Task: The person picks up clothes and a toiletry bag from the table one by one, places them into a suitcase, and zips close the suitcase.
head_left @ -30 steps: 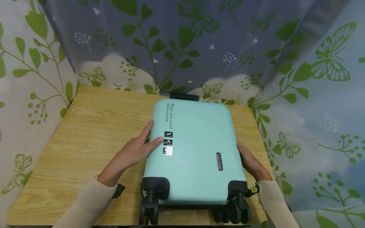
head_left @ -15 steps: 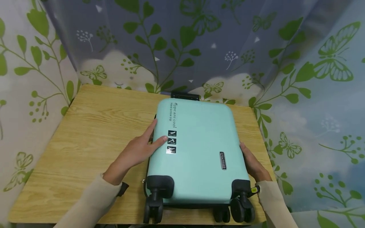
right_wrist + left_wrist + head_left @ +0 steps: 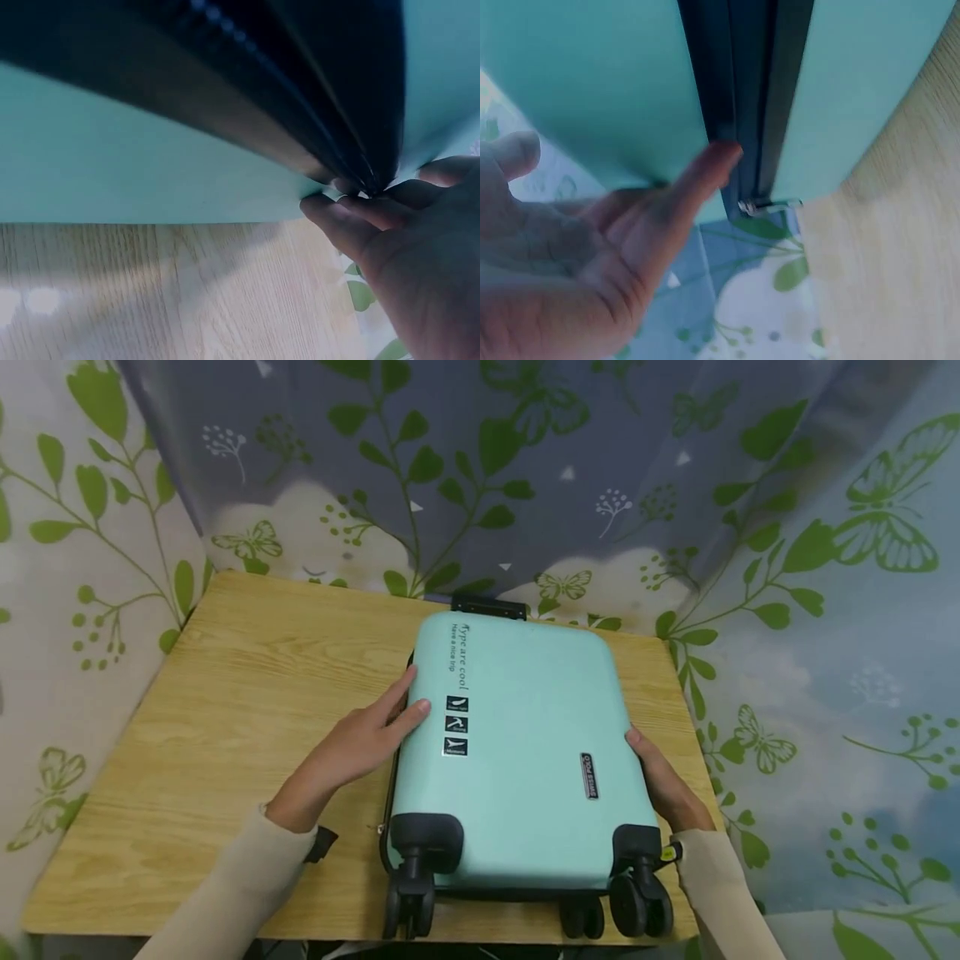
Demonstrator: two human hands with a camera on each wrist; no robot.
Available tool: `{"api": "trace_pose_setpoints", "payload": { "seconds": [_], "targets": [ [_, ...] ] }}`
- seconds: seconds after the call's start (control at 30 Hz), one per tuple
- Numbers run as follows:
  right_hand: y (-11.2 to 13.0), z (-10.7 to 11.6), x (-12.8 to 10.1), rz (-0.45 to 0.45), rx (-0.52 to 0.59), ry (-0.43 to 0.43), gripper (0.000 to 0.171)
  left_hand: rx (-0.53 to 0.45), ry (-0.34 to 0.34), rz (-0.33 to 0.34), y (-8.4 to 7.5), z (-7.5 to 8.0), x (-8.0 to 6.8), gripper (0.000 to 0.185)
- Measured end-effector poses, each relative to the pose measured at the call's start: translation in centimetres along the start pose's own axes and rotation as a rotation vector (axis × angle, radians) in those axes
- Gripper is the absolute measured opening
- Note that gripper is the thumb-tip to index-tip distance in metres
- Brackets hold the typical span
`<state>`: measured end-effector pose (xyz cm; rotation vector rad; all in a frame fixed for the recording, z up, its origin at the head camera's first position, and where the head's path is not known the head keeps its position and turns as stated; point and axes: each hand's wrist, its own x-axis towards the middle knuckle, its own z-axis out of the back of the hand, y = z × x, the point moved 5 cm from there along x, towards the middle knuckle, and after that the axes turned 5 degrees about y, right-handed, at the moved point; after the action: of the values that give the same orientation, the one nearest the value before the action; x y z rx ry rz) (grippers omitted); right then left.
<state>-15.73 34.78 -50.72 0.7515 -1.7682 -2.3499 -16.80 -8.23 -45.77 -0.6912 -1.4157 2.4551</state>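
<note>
A mint-green hard-shell suitcase (image 3: 517, 693) lies flat on the wooden table, its wheels pointing toward me. My left hand (image 3: 356, 747) is at its left side, thumb up by the top edge. In the left wrist view, extended fingers (image 3: 697, 176) reach the black zipper seam (image 3: 739, 90); a metal zipper pull (image 3: 761, 206) hangs farther along it. On the opposite side my right hand (image 3: 663, 781) rests against the suitcase. Its fingertips (image 3: 330, 214) touch the side around the zipper seam in the right wrist view; whether they pinch anything there is unclear.
The wooden table (image 3: 247, 693) extends left of the suitcase. Patterned curtains (image 3: 300, 468) border it at the back and both sides. The black handle (image 3: 489, 607) lies near the table's back edge, while black wheels (image 3: 641, 902) sit near the front edge.
The suitcase has shifted slightly right, its wheeled end most. My left hand followed, and its thumb has moved back from the printed labels to the suitcase's edge. The right hand stays at the right side.
</note>
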Motion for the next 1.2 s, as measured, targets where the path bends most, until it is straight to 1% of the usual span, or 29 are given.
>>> {"api": "trace_pose_setpoints", "payload": {
  "seconds": [0.1, 0.17, 0.2, 0.27, 0.37, 0.43, 0.5, 0.57, 0.7, 0.8, 0.93, 1.03, 1.1, 1.2],
  "targets": [
    [0.0, 0.0, 0.1, 0.015, -0.002, 0.005, 0.085, -0.09, 0.036, -0.053, 0.8, 0.7, 0.0, 0.072],
    [-0.1, 0.0, 0.1, 0.01, -0.002, 0.002, 0.084, -0.134, 0.064, -0.068, 1.2, 0.9, 0.1, 0.071],
    [-0.1, 0.0, 0.0, -0.005, -0.001, -0.004, 0.085, -0.141, 0.074, -0.07, 1.3, 1.0, 0.1, 0.073],
    [-0.1, 0.0, -0.3, -0.038, 0.001, -0.018, 0.087, -0.148, 0.094, -0.066, 1.4, 0.9, 0.2, 0.076],
    [-0.1, 0.1, -0.7, -0.078, -0.003, -0.035, 0.091, -0.113, 0.101, -0.068, 1.2, 0.7, 0.4, 0.077],
    [0.1, 0.0, -0.7, -0.077, -0.004, -0.026, 0.091, -0.099, 0.095, -0.068, 1.2, 0.7, 0.4, 0.076],
    [0.1, -0.1, -0.6, -0.071, -0.009, -0.012, 0.092, -0.108, 0.091, -0.068, 1.3, 0.6, 0.4, 0.076],
    [0.1, -0.2, -0.6, -0.072, -0.008, 0.0, 0.093, -0.157, 0.107, -0.067, 1.5, 0.3, 0.3, 0.075],
    [-0.1, -0.3, -0.4, -0.081, -0.004, -0.001, 0.096, -0.286, 0.165, -0.082, 1.8, -0.4, 0.2, 0.076],
    [-0.4, -0.3, -0.5, -0.055, 0.016, 0.0, 0.093, -0.324, 0.189, -0.084, 2.0, -0.9, 0.2, 0.076],
    [-0.5, -0.4, -0.1, 0.012, 0.028, 0.007, 0.085, -0.309, 0.166, -0.059, 2.8, -0.9, 0.2, 0.076],
    [-0.3, -0.3, 0.3, 0.044, 0.018, 0.013, 0.08, -0.274, 0.14, -0.029, 4.4, -0.8, -0.3, 0.074],
    [0.0, -0.2, 0.4, 0.055, 0.009, 0.015, 0.079, -0.216, 0.13, -0.008, 5.6, -1.1, -0.9, 0.07],
    [0.2, 0.0, 0.4, 0.062, 0.001, 0.019, 0.077, -0.092, 0.151, 0.027, 7.4, -2.1, -2.2, 0.058]
  ]
}}
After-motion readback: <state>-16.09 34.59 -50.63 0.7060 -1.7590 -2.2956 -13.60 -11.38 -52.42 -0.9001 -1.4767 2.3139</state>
